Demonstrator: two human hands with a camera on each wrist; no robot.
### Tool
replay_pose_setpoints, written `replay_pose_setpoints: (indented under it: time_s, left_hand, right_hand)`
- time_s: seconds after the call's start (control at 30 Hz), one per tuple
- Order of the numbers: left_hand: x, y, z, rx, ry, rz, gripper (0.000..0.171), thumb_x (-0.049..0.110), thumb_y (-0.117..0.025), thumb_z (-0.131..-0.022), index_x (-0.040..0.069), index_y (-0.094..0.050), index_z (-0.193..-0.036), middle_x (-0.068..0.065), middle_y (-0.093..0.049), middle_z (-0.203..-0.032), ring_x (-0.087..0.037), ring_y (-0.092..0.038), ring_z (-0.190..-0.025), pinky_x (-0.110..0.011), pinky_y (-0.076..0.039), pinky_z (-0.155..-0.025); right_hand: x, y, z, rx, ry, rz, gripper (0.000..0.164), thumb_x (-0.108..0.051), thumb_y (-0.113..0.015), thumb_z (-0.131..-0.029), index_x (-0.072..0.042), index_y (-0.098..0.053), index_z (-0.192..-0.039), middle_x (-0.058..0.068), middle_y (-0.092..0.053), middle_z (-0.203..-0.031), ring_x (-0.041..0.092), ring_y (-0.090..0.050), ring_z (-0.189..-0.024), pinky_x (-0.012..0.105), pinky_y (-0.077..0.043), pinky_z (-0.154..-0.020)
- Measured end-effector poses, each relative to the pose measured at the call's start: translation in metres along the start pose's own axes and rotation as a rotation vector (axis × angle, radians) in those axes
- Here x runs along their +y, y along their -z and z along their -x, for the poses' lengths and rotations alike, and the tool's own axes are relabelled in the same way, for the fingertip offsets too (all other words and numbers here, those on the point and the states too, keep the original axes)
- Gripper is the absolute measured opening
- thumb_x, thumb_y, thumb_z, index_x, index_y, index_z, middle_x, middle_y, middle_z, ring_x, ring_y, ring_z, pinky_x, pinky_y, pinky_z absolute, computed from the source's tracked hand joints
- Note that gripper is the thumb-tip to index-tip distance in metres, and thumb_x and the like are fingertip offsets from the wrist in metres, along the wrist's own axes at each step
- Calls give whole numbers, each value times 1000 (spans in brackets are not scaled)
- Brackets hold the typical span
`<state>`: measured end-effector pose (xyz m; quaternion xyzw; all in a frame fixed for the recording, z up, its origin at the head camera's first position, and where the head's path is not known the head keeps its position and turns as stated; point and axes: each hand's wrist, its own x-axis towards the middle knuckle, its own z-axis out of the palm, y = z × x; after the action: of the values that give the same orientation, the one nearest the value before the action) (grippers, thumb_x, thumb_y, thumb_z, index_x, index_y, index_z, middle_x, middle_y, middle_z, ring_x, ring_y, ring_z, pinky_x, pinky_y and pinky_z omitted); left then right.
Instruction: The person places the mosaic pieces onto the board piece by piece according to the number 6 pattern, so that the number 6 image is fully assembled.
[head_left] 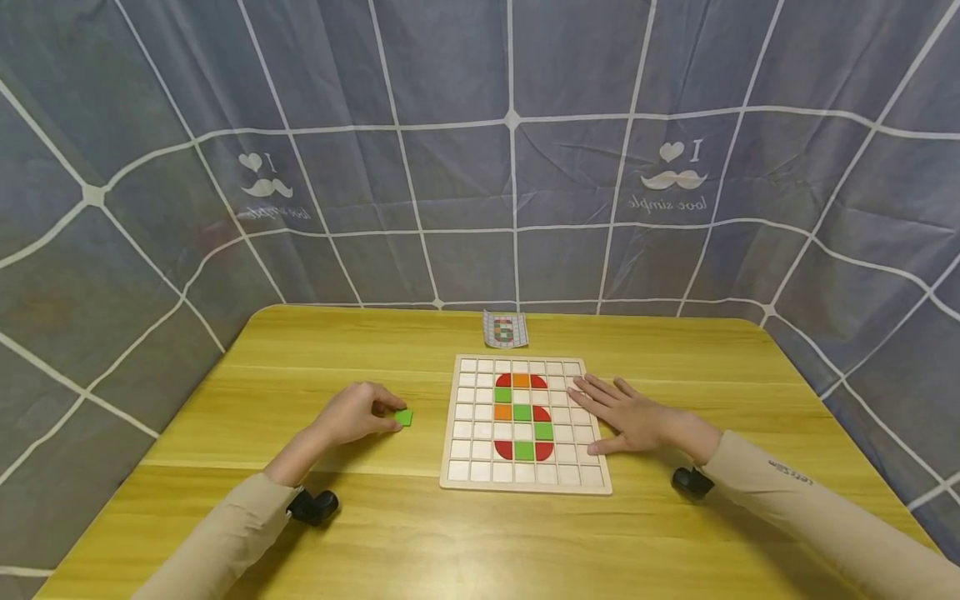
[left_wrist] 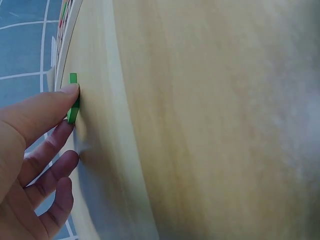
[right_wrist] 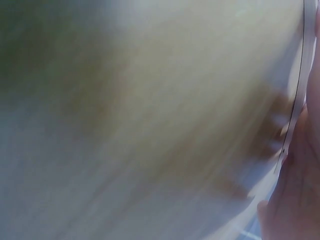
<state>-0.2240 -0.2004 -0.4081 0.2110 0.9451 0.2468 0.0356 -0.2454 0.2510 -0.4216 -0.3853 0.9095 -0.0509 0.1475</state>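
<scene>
In the head view my left hand [head_left: 358,413] pinches a flat green square tile [head_left: 405,417] between thumb and fingertips, just above or on the table left of the board. The left wrist view shows the same green tile [left_wrist: 73,98] edge-on under the thumb, the other fingers loosely bent. A square wooden grid board [head_left: 527,483] holds red rounded, orange and green tiles in an S-like pattern. My right hand [head_left: 630,417] lies with spread, straight fingers over the board's right edge. The right wrist view is blurred and shows only part of that hand [right_wrist: 295,190].
A small printed card [head_left: 506,330] with a similar coloured pattern lies behind the board. The wooden table [head_left: 360,533] meets a grey curtain [head_left: 450,167] with white lines at its back and sides. A black wrist camera [head_left: 313,507] is strapped under the left forearm.
</scene>
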Motion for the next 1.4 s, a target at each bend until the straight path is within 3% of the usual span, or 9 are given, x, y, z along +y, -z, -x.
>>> replay_pose_setpoints:
  time_s: [0.3, 0.5, 0.63, 0.83, 1.17, 1.4]
  left_hand:
    - [-1, 2, 0, -28, -23, -6, 29, 19, -78, -79, 6, -75, -104, -8, -71, -101, -14, -63, -83, -29, -51, -71]
    - [3, -2, 0, -12, -9, -14, 28, 17, -77, -79, 4, -74, -104, -2, -68, -88, -8, -46, -68, -22, -37, -59]
    - [6, -3, 0, -1, -1, -39, 27, 16, -77, -79, 4, -74, -103, 1, -64, -80, -8, -42, -64, -22, -32, -56]
    - [7, -4, 0, -3, 0, -92, 26, 17, -77, -79, 5, -75, -102, -2, -68, -87, -9, -45, -67, -23, -37, -59]
    - [4, -2, 2, -1, -81, -137, 27, 18, -77, -80, 3, -73, -102, -1, -63, -84, -11, -47, -70, -22, -37, -61]
    - [3, -5, 4, 20, -72, -135, 26, 19, -76, -81, 4, -73, -102, 1, -63, -84, -10, -48, -71, -22, -40, -63]
  right_hand:
    - [-1, 3, 2, 5, 7, -10, 89, -60, -49, -92, -9, -11, -155, 17, -5, -162, 39, -5, -148, 65, -10, -113]
    - [-1, 3, 4, 15, 26, -21, 89, -57, -50, -92, -7, -12, -155, 21, -6, -161, 43, -7, -147, 67, -11, -111]
    - [0, 2, 4, 13, 23, -27, 89, -57, -50, -92, -8, -10, -155, 20, -4, -161, 42, -6, -147, 66, -10, -112]
    - [1, 0, 2, -2, 10, -27, 90, -59, -49, -92, -10, -8, -156, 18, -1, -162, 39, -3, -148, 65, -9, -113]
    - [2, -3, -1, -12, -1, -10, 92, -62, -47, -91, -10, -7, -156, 16, 0, -162, 37, -1, -149, 63, -8, -114]
    - [1, -3, 0, -7, -4, -4, 92, -61, -47, -91, -9, -7, -155, 17, -1, -162, 39, -2, -148, 64, -9, -114]
